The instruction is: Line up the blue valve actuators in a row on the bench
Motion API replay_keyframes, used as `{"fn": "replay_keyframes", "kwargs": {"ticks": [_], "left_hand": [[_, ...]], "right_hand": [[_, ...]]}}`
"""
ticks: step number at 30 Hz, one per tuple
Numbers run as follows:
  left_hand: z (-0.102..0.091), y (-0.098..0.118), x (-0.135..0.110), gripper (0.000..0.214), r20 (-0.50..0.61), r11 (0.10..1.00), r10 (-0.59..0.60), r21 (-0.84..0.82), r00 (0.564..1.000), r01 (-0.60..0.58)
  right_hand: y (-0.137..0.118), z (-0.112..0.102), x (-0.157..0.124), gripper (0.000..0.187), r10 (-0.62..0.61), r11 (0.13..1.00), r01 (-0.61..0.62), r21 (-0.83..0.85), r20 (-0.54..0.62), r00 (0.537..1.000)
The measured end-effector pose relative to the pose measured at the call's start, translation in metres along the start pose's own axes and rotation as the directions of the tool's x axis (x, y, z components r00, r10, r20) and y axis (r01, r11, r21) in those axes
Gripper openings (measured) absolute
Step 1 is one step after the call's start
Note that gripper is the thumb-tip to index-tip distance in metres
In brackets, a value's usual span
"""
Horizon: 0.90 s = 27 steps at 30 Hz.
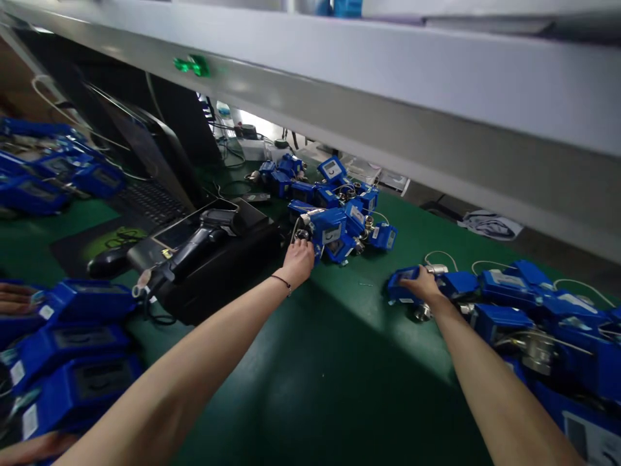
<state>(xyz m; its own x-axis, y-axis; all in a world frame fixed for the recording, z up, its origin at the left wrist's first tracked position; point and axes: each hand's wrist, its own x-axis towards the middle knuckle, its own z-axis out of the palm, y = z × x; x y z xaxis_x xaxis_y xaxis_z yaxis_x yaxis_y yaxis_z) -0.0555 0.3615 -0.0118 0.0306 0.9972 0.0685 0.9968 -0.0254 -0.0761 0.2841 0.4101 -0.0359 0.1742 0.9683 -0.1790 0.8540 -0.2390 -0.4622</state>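
Note:
My left hand [298, 259] is closed around the metal fitting of a blue meter [330, 226] with a grey display, at the near edge of a pile in the middle of the table. Its fingertips are partly hidden behind the hand. My right hand [423, 285] grips another blue meter [402, 285], thumb across its top, at the left end of the right-hand pile. A metal fitting shows under that meter. Both meters appear to rest on the green tabletop [334, 375].
More blue meters [504, 285] with white cables lie at right. At left, another person's hands [19, 298] touch a row of meters [92, 330]. A barcode scanner [204, 239] lies on a black box beside a laptop [150, 155]. A white shelf [310, 77] overhangs the table.

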Motion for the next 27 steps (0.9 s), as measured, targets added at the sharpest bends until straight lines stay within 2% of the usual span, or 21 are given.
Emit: {"fn": "replay_keyframes", "kwargs": {"ticks": [3, 5, 7, 10, 13, 14, 15, 17, 19, 21, 24, 26, 27], "left_hand": [[-0.009, 0.022, -0.036, 0.037, -0.005, 0.999, 0.016, -0.029, 1.0, -0.017], [-0.015, 0.033, -0.063, 0.035, 0.011, 0.997, 0.045, -0.061, 0.999, -0.045], [-0.021, 0.043, -0.09, 0.034, 0.041, 0.992, 0.077, -0.101, 0.996, -0.073], [-0.03, 0.057, -0.132, 0.037, 0.124, 0.981, 0.105, -0.174, 0.987, -0.083], [-0.04, 0.074, -0.172, 0.045, 0.257, 0.973, 0.078, -0.23, 0.963, -0.017], [-0.043, 0.079, -0.184, 0.047, 0.308, 0.971, 0.055, -0.24, 0.95, 0.022], [-0.046, 0.084, -0.195, 0.05, 0.359, 0.967, 0.027, -0.245, 0.933, 0.066], [-0.051, 0.089, -0.214, 0.054, 0.454, 0.954, -0.039, -0.247, 0.89, 0.168], [-0.055, 0.089, -0.23, 0.057, 0.542, 0.929, -0.095, -0.252, 0.835, 0.27], [-0.057, 0.085, -0.246, 0.058, 0.618, 0.899, -0.101, -0.279, 0.78, 0.337], [-0.059, 0.078, -0.272, 0.063, 0.693, 0.86, -0.037, -0.345, 0.72, 0.376], [-0.059, 0.074, -0.29, 0.067, 0.711, 0.844, -0.02, -0.364, 0.703, 0.393], [-0.058, 0.072, -0.298, 0.067, 0.709, 0.841, -0.02, -0.37, 0.705, 0.395]], "right_hand": [[0.006, 0.005, -0.042, 0.086, -0.089, 0.996, 0.09, -0.026, 0.063, 0.994], [0.012, 0.008, -0.074, 0.082, -0.19, 0.978, 0.199, -0.071, 0.112, 0.975], [0.021, 0.008, -0.109, 0.077, -0.305, 0.938, 0.327, -0.114, 0.177, 0.936], [0.035, 0.004, -0.169, 0.071, -0.411, 0.878, 0.462, -0.125, 0.297, 0.862], [0.05, 0.001, -0.239, 0.077, -0.496, 0.824, 0.565, -0.052, 0.417, 0.762], [0.055, 0.002, -0.264, 0.082, -0.515, 0.813, 0.582, -0.035, 0.424, 0.745], [0.061, 0.004, -0.289, 0.086, -0.519, 0.812, 0.582, -0.04, 0.406, 0.752], [0.072, 0.014, -0.334, 0.09, -0.46, 0.853, 0.509, -0.113, 0.296, 0.837], [0.078, 0.03, -0.369, 0.092, -0.312, 0.926, 0.335, -0.176, 0.148, 0.939], [0.077, 0.049, -0.391, 0.102, -0.125, 0.98, 0.128, -0.153, 0.029, 0.992], [0.065, 0.066, -0.398, 0.112, 0.086, 0.996, -0.088, -0.012, -0.121, 0.989], [0.06, 0.064, -0.393, 0.107, 0.153, 0.987, -0.142, 0.076, -0.177, 0.972], [0.061, 0.058, -0.39, 0.101, 0.182, 0.98, -0.165, 0.109, -0.161, 0.97]]}}
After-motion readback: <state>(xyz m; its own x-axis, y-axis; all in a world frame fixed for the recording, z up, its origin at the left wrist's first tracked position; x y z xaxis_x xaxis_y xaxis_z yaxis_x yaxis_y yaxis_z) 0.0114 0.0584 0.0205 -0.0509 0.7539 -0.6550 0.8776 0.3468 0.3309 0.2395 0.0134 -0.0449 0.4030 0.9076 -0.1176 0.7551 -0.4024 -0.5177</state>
